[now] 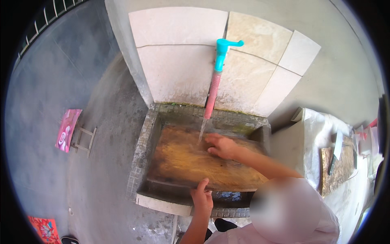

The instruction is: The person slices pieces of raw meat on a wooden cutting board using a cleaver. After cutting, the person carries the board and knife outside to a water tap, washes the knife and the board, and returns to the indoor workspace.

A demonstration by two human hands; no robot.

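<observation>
A wide brown wooden board, wet and darker along its edges, lies tilted in the tiled sink. My left hand grips its near edge, thumb on top and fingers underneath. On the board's upper face rests my right hand, fingers apart, beside the falling water; I see nothing held in it. Water runs onto the board from a red hose fitted to a turquoise tap.
Right of the sink, a covered surface bears a cleaver on another board. To the left, a small folding stool with a pink seat stands on the grey floor. A red patterned mat lies at lower left.
</observation>
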